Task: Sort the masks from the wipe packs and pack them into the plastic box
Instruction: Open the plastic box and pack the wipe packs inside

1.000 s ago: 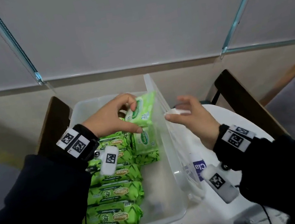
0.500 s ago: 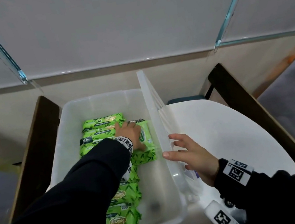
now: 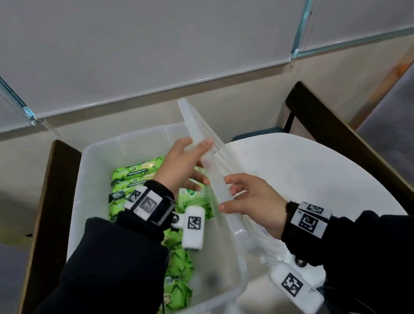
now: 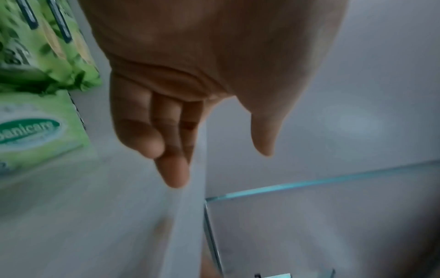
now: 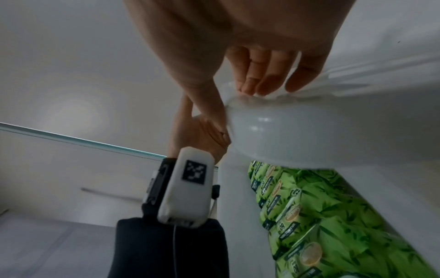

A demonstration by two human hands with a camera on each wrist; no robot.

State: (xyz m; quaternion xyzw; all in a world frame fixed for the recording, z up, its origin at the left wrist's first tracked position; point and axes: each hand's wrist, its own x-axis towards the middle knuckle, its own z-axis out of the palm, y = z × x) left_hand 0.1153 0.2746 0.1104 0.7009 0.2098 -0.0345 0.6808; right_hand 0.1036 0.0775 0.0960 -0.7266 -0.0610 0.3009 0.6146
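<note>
From my head, I see the plastic box (image 3: 90, 194) on the left with green wipe packs (image 3: 134, 173) stacked along its left half. The box lid (image 3: 208, 162) stands on edge along the box's right rim, tilted toward the white table (image 3: 314, 174). My left hand (image 3: 182, 165) reaches across the packs to the lid's far part, fingers straight against its left face, thumb under. My right hand (image 3: 252, 198) is nearer, on the lid's right side, thumb and fingers bent round its edge.

At my left wrist, my hand (image 4: 190, 75) hangs with fingers (image 4: 171, 165) straight and relaxed, grasping nothing; the packs (image 4: 43, 56) lie to its left, apart from it. The lid is too blurred here to make out.

At my right wrist, my fingertips (image 5: 257, 82) press on the lid's rounded edge (image 5: 297, 131) and the thumb comes round the other side, so I hold it. My left hand (image 5: 197, 135) touches the same edge beyond. The packs (image 5: 321, 216) lie in rows below the lid.
</note>
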